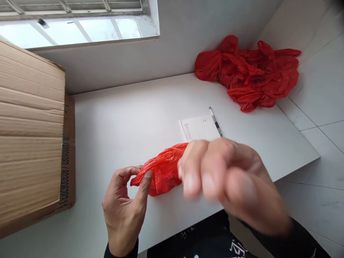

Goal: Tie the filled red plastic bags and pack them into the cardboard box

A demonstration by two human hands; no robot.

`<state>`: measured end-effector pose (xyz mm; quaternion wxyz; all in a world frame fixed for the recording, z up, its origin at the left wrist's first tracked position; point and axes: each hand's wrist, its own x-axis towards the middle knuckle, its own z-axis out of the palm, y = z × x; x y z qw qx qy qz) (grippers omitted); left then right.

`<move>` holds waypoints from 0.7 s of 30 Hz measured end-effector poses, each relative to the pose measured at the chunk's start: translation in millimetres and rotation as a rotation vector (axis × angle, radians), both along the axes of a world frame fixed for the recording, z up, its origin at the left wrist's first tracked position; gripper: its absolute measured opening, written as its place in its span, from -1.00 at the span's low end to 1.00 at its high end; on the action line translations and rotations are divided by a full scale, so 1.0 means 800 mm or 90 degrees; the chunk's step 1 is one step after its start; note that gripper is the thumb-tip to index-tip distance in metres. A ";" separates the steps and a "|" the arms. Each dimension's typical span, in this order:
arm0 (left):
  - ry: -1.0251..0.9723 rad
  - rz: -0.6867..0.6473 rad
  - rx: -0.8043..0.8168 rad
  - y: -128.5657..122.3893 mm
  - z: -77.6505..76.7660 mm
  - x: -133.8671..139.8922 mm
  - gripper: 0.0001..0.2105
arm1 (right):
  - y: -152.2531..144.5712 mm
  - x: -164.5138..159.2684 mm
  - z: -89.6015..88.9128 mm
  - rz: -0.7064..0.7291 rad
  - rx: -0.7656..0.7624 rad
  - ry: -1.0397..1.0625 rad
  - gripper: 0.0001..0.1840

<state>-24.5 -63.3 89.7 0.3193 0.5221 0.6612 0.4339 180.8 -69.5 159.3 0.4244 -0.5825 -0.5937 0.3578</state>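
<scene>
A red plastic bag (pixel 165 172) is bunched up over the white table, with faint dark print on its side. My left hand (pixel 127 204) pinches its left end between thumb and fingers. Close to the camera, my right hand (pixel 223 175) is slightly blurred, its fingers curled in and closed. It covers the right end of the bag, and whether anything is in its grasp is hidden. Just behind the bag lies a small notebook (pixel 199 125) with handwriting, partly covered by my right hand. Along its right side rests a pen (pixel 215 122).
A heap of red plastic bags (pixel 249 75) lies at the table's back right corner, against the wall. At the left stands a large cardboard box (pixel 29 136). The white table (pixel 115 118) ends at the right above a tiled floor (pixel 319 200). A window (pixel 80 25) is behind.
</scene>
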 end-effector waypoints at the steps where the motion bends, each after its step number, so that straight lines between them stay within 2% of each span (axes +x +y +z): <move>1: -0.010 -0.010 0.005 -0.001 0.000 0.000 -0.81 | 0.014 0.003 -0.005 0.003 0.018 0.047 -0.48; 3: -0.016 -0.023 0.007 -0.004 -0.002 -0.002 -0.85 | 0.036 0.003 -0.023 0.027 0.051 0.101 -0.68; 4: -0.016 -0.029 0.005 -0.005 -0.002 -0.002 -0.87 | 0.043 0.002 -0.034 0.052 0.066 0.087 -0.79; 7: -0.004 -0.043 0.002 -0.008 0.000 -0.003 -0.88 | 0.052 0.002 -0.066 0.156 0.069 -0.037 -0.61; 9: 0.012 -0.021 0.011 -0.010 0.001 -0.005 -0.86 | 0.049 0.009 -0.079 0.172 0.039 -0.065 -0.73; 11: 0.019 0.042 0.021 -0.010 0.002 -0.009 -0.82 | 0.044 0.020 -0.085 0.103 -0.005 -0.033 -0.86; 14: -0.002 0.114 0.024 -0.010 0.001 -0.018 -0.78 | 0.036 0.039 -0.090 -0.035 -0.060 0.049 -0.86; 17: -0.013 0.087 0.013 -0.011 0.003 -0.021 -0.78 | 0.025 0.049 -0.089 -0.097 -0.055 0.075 -0.87; 19: -0.009 0.052 0.022 -0.013 0.008 -0.018 -0.80 | 0.016 0.046 -0.080 -0.129 -0.005 0.055 -0.83; 21: 0.004 0.024 0.048 -0.014 0.013 -0.012 -0.81 | 0.009 0.037 -0.065 -0.099 0.071 0.022 -0.79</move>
